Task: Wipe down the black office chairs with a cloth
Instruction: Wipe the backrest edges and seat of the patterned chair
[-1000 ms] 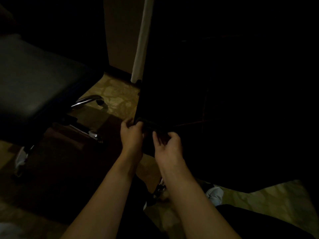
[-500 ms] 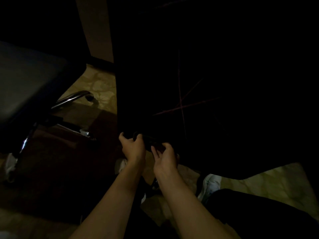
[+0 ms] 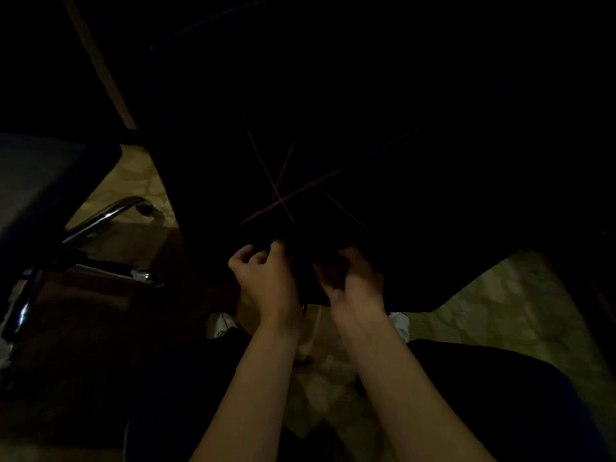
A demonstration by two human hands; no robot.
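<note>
1. Head view: it is very dark. A big black chair [image 3: 333, 145] fills the middle, its low edge right by both hands.
2. The left hand [image 3: 266, 278] has curled fingers at that edge. The right hand [image 3: 353, 281] curls there too.
3. Something dark sits between them, maybe the cloth. I cannot tell what each grip holds.
4. A cloth is soft and light, so bunch it in the palm.
5. The chair looks heavy and may roll. Another chair [image 3: 43, 185] stands to the left.
</note>
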